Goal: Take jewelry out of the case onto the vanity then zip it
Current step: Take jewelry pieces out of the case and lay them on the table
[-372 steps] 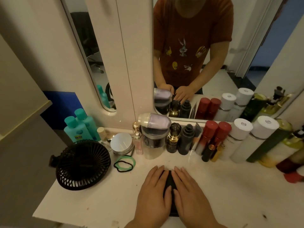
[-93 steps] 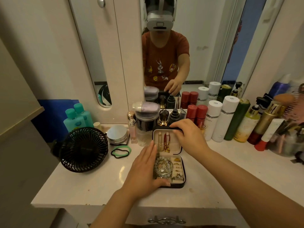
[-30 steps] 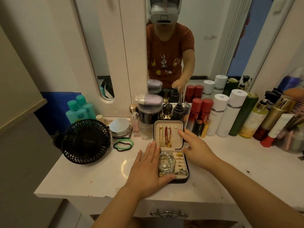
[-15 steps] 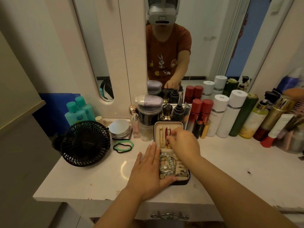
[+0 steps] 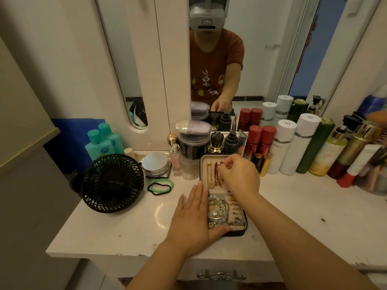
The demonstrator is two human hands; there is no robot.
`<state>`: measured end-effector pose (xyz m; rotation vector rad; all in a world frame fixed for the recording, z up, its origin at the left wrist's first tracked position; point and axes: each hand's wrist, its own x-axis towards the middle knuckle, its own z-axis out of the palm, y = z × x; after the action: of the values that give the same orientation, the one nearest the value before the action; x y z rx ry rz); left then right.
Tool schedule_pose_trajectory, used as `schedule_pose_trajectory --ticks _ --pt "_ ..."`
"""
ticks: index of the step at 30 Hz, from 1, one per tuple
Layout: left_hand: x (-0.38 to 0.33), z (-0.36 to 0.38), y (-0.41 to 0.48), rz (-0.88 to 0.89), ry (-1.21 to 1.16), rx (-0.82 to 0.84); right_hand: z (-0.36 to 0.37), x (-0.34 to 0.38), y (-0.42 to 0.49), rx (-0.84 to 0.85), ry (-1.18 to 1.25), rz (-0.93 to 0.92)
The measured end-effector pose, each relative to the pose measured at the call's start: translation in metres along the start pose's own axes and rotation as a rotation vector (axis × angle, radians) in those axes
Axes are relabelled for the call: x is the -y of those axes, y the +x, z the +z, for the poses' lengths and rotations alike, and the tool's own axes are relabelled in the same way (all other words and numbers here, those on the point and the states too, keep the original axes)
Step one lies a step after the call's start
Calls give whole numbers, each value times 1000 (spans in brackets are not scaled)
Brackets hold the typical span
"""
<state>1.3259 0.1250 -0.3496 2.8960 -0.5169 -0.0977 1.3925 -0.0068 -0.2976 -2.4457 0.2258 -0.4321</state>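
Observation:
A small black jewelry case (image 5: 240, 232) lies open on the white vanity (image 5: 314, 218). Its cream lid (image 5: 203, 164) stands up against the bottles. A gold chain (image 5: 208, 174) and a red cord necklace (image 5: 216, 172) hang inside the lid. A bead bracelet (image 5: 217, 210) and several rings (image 5: 235, 212) fill the base. My left hand (image 5: 192, 218) lies against the case's left side, with the thumb hooked along its front edge. My right hand (image 5: 240, 174) is at the top of the lid. Its fingertips are pinched together beside the red necklace, and the hand hides the lid's right half.
A black fan (image 5: 113, 183), two hair ties (image 5: 160, 186) and a round jar (image 5: 156, 164) sit left of the case. Tall bottles (image 5: 282, 149) line the mirror behind and to the right. Teal bottles (image 5: 100, 143) stand at the back left. A drawer handle (image 5: 221, 276) is below the front edge.
My right hand moved from the case's right side up to the top of the lid and closed its fingertips there. My left hand stayed on the case.

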Motion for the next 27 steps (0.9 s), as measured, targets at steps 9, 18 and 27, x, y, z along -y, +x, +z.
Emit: schedule_pose_trajectory --ticks 9,18,27 --pt "0 1 0 -9 -29 3 4 3 2 -55 11 -109" --pt "-1 5 0 -26 -68 -10 -1 -6 3 -7 -181 -333" --pt "1 12 2 -53 -108 -32 0 -2 3 -2 -285 -416"
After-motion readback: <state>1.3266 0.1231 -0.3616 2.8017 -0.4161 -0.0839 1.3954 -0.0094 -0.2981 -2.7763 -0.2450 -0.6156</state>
